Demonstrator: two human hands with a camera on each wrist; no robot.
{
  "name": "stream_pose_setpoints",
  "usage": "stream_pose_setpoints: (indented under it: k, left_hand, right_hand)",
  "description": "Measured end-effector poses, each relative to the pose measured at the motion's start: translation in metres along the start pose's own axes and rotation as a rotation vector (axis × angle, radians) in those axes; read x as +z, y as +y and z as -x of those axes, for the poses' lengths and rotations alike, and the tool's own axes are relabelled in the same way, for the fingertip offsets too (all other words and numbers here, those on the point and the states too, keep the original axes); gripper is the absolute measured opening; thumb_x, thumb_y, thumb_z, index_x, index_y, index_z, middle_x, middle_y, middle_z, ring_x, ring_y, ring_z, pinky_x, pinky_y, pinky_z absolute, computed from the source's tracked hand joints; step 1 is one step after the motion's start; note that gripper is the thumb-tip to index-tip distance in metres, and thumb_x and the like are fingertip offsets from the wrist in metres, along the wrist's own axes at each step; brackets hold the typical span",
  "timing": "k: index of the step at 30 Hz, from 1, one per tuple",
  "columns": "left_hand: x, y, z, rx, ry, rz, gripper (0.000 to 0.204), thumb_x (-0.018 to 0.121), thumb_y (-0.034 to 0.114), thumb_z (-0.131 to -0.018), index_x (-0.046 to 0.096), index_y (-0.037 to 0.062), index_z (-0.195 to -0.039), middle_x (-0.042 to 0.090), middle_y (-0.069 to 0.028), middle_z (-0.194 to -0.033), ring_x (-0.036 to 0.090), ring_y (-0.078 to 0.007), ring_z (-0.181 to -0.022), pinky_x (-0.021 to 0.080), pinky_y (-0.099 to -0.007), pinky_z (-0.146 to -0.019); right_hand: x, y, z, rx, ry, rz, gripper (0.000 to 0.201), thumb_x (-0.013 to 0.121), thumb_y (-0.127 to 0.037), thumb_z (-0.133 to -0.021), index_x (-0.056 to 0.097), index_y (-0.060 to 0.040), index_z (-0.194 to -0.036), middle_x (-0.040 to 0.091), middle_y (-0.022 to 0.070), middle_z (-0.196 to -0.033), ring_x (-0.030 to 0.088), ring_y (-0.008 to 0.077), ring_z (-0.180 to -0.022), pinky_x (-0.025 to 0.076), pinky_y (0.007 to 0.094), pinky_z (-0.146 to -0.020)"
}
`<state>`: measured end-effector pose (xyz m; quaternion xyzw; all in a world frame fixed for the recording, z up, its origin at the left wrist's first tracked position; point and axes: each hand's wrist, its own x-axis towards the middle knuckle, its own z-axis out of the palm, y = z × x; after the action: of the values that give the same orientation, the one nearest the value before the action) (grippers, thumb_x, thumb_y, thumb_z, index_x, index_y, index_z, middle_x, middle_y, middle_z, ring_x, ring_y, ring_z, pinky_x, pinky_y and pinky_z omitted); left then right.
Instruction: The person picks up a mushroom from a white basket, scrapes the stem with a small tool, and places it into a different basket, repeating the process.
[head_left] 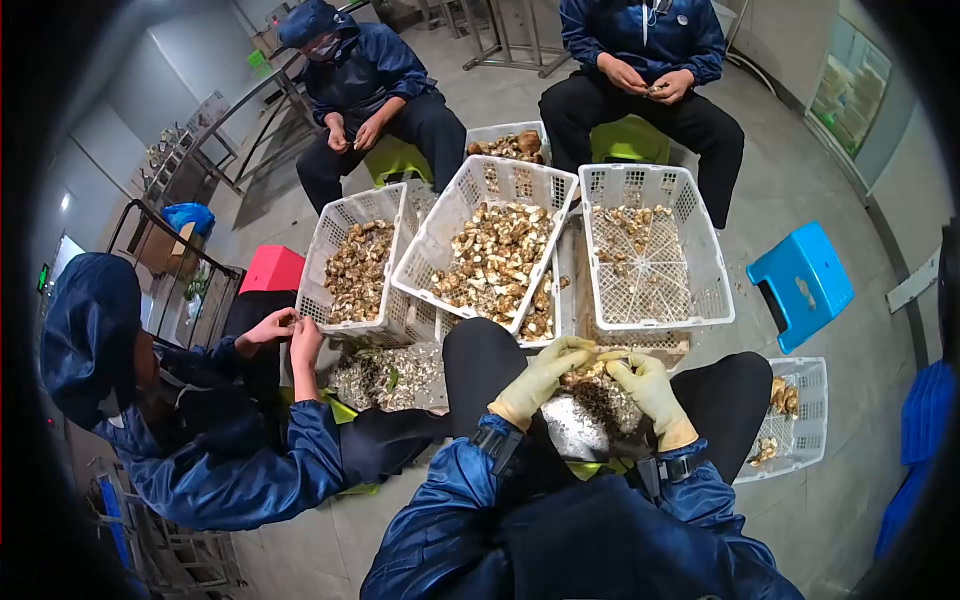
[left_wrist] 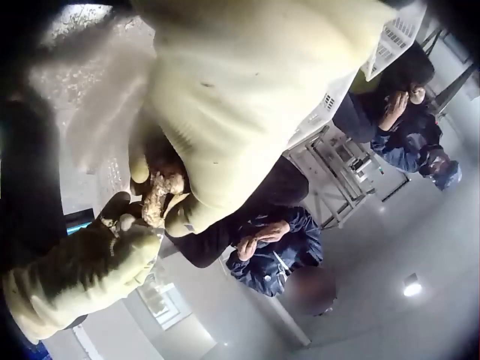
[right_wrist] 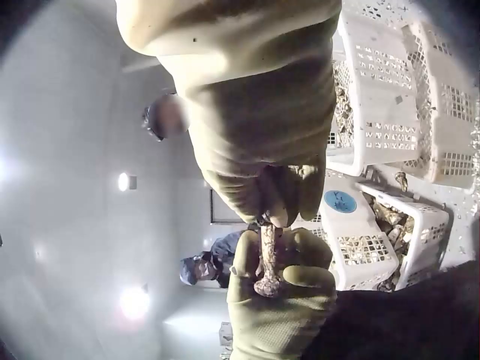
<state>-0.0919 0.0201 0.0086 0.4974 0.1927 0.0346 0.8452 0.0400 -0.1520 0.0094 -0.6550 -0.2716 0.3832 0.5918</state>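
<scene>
Both hands wear pale yellow rubber gloves and meet above the lap. My left hand (head_left: 540, 385) holds a small brown-and-white mushroom (right_wrist: 268, 259) between thumb and fingers. At the mushroom's other end, the bent fingertips of my right hand (head_left: 648, 392) pinch its tip. Something small and dark shows at those fingertips in the right wrist view; I cannot tell what it is. Below the hands, dark soil and trimmings (head_left: 606, 400) lie heaped beside a shiny silvery surface (head_left: 574, 428) between the knees.
In front stand white mesh crates: a tilted crate (head_left: 402, 278) full of mushrooms, a left crate (head_left: 312, 290), and a sparsely filled right crate (head_left: 655, 322). A low crate (head_left: 815, 440) sits by the right knee. A blue stool (head_left: 805, 285) stands right. Three people sit around, one close left (head_left: 240, 450).
</scene>
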Motion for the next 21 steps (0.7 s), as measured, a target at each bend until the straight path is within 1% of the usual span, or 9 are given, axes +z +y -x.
stream_pose_setpoints:
  k: [4,7,8,11,12,13,15,18,21]
  left_hand:
    - [-0.004,-0.01,-0.009,0.07,0.17,0.222,0.038,0.057,0.017,-0.101,0.053,0.0044,-0.136,0.059,0.0004,-0.089,0.056,-0.008,-0.075,0.045,-0.0207,-0.064]
    - [-0.023,-0.028,-0.017,0.11,0.248,0.279,0.034,0.056,0.02,-0.1,0.06,0.0033,-0.129,0.061,0.0007,-0.091,0.053,-0.0058,-0.076,0.044,-0.0206,-0.066]
    - [-0.027,-0.03,-0.018,0.069,0.299,0.239,0.038,0.055,0.02,-0.1,0.056,0.0083,-0.136,0.065,-0.0028,-0.106,0.056,-0.007,-0.08,0.045,-0.0202,-0.069]
    - [-0.005,-0.006,-0.012,0.219,0.334,0.053,0.048,0.056,0.018,-0.1,0.044,0.0062,-0.146,0.062,-0.0073,-0.12,0.057,-0.0081,-0.081,0.047,-0.0194,-0.067]
    - [-0.008,-0.005,-0.011,0.239,0.239,-0.04,0.057,0.059,0.021,-0.099,0.038,0.0073,-0.15,0.056,-0.0103,-0.135,0.059,-0.009,-0.089,0.048,-0.0195,-0.069]
    - [-0.005,-0.006,-0.011,0.31,0.18,-0.127,0.063,0.063,0.015,-0.095,0.035,0.0067,-0.151,0.056,-0.0104,-0.135,0.059,-0.0087,-0.094,0.048,-0.0188,-0.07]
    - [0.007,0.0,-0.008,0.267,0.128,-0.198,0.073,0.068,0.007,-0.088,0.033,0.0058,-0.152,0.054,-0.0113,-0.136,0.059,-0.0082,-0.096,0.05,-0.0212,-0.075]
    - [0.009,0.007,-0.002,0.249,0.089,-0.384,0.08,0.073,0.003,-0.081,0.035,0.0044,-0.151,0.054,-0.0122,-0.136,0.061,-0.0115,-0.102,0.051,-0.0249,-0.083]
    - [0.014,0.008,-0.002,0.298,0.064,-0.311,0.082,0.078,0.007,-0.077,0.038,0.0034,-0.148,0.054,-0.0114,-0.136,0.06,-0.016,-0.109,0.049,-0.0289,-0.093]
  right_hand:
    - [-0.005,0.01,-0.005,0.061,0.068,-0.045,0.025,0.068,-0.017,-0.093,0.071,0.0029,-0.108,0.07,0.0001,-0.093,0.059,0.0059,-0.081,0.048,0.0226,-0.072]
    - [-0.01,0.021,-0.008,0.076,0.118,-0.041,0.026,0.069,-0.02,-0.093,0.071,0.0032,-0.105,0.07,0.0009,-0.091,0.059,0.0061,-0.079,0.048,0.0235,-0.071]
    - [-0.011,0.026,-0.011,0.074,0.14,-0.042,0.027,0.069,-0.021,-0.093,0.072,0.0032,-0.104,0.07,0.0012,-0.091,0.059,0.0063,-0.079,0.047,0.0237,-0.071]
    - [-0.014,0.03,-0.014,0.082,0.185,-0.076,0.028,0.07,-0.024,-0.092,0.072,0.0025,-0.103,0.071,0.0017,-0.089,0.06,0.0068,-0.077,0.047,0.0239,-0.071]
    - [-0.014,0.028,-0.014,0.077,0.187,-0.101,0.027,0.07,-0.023,-0.092,0.072,0.0023,-0.103,0.071,0.002,-0.089,0.06,0.0071,-0.077,0.047,0.0237,-0.07]
    - [-0.013,0.026,-0.014,0.076,0.196,-0.107,0.027,0.07,-0.022,-0.093,0.072,0.0023,-0.103,0.072,0.0022,-0.09,0.061,0.0072,-0.078,0.048,0.0236,-0.07]
    - [-0.012,0.021,-0.012,0.075,0.211,-0.118,0.026,0.069,-0.022,-0.093,0.072,0.0023,-0.103,0.072,0.0025,-0.091,0.061,0.0073,-0.078,0.048,0.0234,-0.07]
    - [-0.013,0.023,-0.012,0.071,0.218,-0.115,0.025,0.068,-0.02,-0.094,0.072,0.0021,-0.105,0.072,0.0022,-0.091,0.062,0.0073,-0.079,0.048,0.0231,-0.071]
    - [-0.013,0.024,-0.013,0.089,0.237,-0.145,0.025,0.068,-0.02,-0.094,0.071,0.0023,-0.105,0.072,0.0029,-0.092,0.062,0.0077,-0.079,0.049,0.0234,-0.071]
